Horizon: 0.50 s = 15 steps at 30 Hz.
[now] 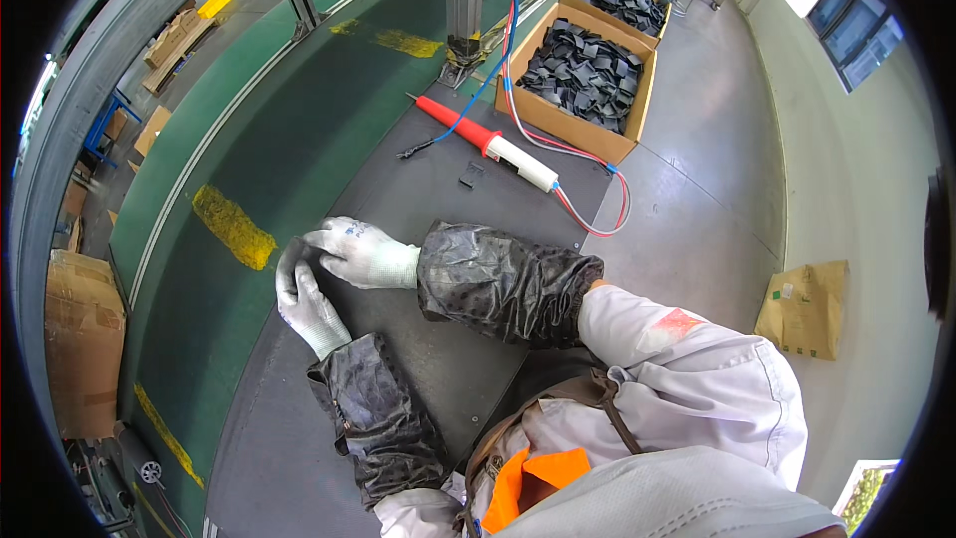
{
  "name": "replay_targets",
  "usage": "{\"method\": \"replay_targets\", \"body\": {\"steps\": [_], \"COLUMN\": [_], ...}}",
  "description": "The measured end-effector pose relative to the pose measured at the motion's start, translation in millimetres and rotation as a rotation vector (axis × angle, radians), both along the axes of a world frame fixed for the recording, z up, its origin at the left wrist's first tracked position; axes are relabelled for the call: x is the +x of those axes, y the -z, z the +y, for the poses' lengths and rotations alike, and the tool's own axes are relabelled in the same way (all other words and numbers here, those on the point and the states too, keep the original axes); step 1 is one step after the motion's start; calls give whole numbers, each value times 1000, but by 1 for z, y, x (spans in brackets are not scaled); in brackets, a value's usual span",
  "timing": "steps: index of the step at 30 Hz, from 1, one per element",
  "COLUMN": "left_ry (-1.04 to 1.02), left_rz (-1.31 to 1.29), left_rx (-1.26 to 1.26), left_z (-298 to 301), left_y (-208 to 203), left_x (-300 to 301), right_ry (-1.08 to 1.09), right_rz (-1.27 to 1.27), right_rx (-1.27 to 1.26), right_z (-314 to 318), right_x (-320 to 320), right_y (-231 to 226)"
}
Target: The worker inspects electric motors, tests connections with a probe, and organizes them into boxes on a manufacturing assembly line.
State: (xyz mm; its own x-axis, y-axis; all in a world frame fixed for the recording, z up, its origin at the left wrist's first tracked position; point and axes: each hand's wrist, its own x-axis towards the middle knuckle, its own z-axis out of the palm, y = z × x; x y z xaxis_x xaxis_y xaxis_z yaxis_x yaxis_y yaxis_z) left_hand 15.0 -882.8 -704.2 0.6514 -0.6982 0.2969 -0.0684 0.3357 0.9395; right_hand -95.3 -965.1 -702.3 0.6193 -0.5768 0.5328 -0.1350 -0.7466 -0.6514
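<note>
My left hand (305, 301) and my right hand (362, 253), both in white knit gloves with grey-coated fingers, meet over the table's far left edge beside the green conveyor. Their bent fingers are pressed together at the tips. Anything between them is hidden or too small to make out. Beyond my right hand, a red and white probe (490, 146) with a pointed metal tip lies on the dark grey table (418, 201). A blue wire crosses it and ends in a dark clip (414, 150). Small black pieces (471, 175) lie near the probe.
Two open cardboard boxes (637, 141) of flat dark pieces stand at the far right. A metal post (464, 5) rises beyond the table, with cables hanging beside it. The green conveyor (214, 284) curves along the left. A brown paper bag (805, 309) stands by the right wall.
</note>
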Motion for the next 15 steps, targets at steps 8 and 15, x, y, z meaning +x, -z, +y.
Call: {"method": "replay_targets", "body": {"steps": [8,15], "left_ry": [3,14], "left_rz": [-34,-23], "left_rx": [10,2], "left_z": [-2,-3], "left_y": [3,6], "left_x": [4,8], "right_ry": [6,1], "right_rz": [20,12], "right_rx": [8,15], "right_z": [-2,1], "right_x": [1,1], "right_y": [1,-3]}}
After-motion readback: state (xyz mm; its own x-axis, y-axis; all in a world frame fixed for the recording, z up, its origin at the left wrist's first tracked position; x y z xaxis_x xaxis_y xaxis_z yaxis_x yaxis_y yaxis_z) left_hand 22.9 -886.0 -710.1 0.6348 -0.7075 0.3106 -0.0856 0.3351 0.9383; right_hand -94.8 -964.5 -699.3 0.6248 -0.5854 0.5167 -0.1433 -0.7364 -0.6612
